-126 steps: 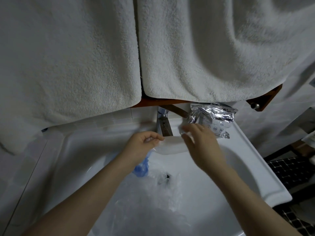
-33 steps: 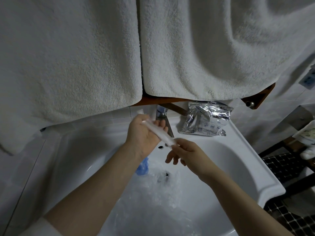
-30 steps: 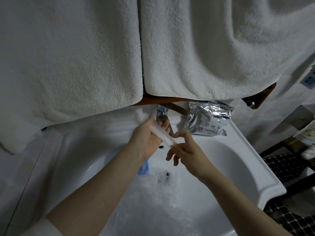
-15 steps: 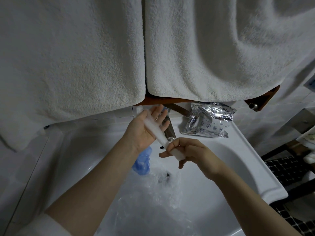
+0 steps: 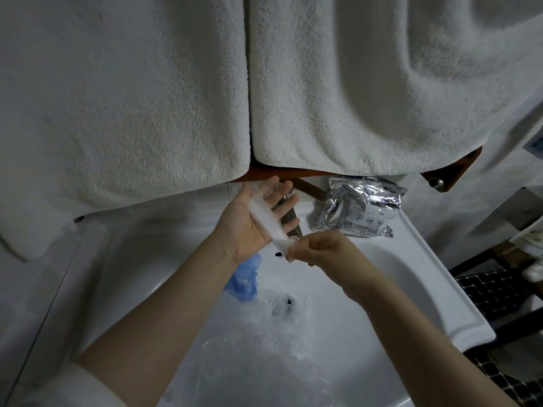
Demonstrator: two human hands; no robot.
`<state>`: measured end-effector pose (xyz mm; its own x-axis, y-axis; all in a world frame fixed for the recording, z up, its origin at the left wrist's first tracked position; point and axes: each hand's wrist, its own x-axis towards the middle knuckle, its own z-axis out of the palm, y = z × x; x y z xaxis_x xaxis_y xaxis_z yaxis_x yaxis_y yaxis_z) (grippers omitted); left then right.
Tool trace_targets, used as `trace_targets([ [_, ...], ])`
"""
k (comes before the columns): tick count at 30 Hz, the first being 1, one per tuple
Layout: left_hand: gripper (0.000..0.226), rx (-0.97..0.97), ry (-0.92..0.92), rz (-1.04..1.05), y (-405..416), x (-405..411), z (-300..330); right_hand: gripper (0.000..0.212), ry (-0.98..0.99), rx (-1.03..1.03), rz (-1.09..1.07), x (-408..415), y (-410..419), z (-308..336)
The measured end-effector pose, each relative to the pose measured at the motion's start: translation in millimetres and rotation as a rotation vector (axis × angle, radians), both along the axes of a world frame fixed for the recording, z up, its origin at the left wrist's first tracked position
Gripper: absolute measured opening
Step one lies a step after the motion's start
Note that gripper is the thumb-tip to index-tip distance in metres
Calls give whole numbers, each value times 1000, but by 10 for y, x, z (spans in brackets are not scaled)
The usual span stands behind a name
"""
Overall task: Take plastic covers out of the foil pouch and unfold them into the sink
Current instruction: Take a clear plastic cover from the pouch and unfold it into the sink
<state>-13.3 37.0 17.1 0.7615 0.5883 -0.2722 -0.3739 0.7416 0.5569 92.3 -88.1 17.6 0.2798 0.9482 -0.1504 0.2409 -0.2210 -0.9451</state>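
- Over the sink, the left hand is palm up with fingers spread and straight; a folded cover lies across the palm as a narrow, translucent strip.
- Right hand pinches the lower end of that cover between thumb and curled fingers, just beside the heel of the left hand. The pinched end is bunched; its folds cannot be made out.
- Pouch, crinkled silver foil, lies on the sink's back ledge to the right of the hands, apart from both. Its top edge is crumpled; whether it is open cannot be told.
- Writing on the pouch: a row of small round icons and a word that may read "Date"; the rest is too small to read. No brand legible.
- Faucet is mostly hidden behind the left hand's fingers; only a part of its metal body shows.
- Clear plastic lies spread and crumpled in the basin near the drain, which shows through it only partly. Its edges are hard to trace against the white basin.
- Blue item sits in the basin under the left wrist, partly covered by the arm; what it is cannot be told.
- Two white towels hang above, cut off by the top edge, covering most of a wooden rail.
- Both forearms run out of the lower edge; a white sleeve shows on the left arm.
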Motion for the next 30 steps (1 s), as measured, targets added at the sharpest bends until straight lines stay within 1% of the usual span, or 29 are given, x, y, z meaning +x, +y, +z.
trace_targets([
  [3,51,4,19,-6,-7,9,-4,11,42,-27,-62,-50,49,-9],
  [6,54,-12,25,-10,-46,25,-12,18,109,3,-112,-82,79,-7],
  [9,53,-32,11,8,-40,20,-26,26,180,82,-123,-95,78,3],
  [12,52,-4,4,16,-9,18,-30,22,133,142,-40,-116,74,10],
  [15,53,11,-17,19,13,25,-8,21,91,137,9,-109,81,12],
  [20,57,-46,-16,15,7,32,-21,10,155,139,-51,-86,79,49],
  [22,59,-49,-3,3,12,31,-46,8,180,119,-26,-81,64,62],
  [23,59,-47,-1,-3,17,30,-54,6,183,95,19,-68,49,68],
  [25,57,-31,10,-13,30,31,-66,15,160,41,151,-38,9,77],
  [27,54,-3,43,-20,38,18,-85,27,127,17,214,-21,-20,59],
  [28,52,4,58,-24,42,7,-101,26,112,17,211,-14,-24,45],
  [30,50,3,60,-32,46,-17,-123,19,69,23,178,5,-28,12],
])
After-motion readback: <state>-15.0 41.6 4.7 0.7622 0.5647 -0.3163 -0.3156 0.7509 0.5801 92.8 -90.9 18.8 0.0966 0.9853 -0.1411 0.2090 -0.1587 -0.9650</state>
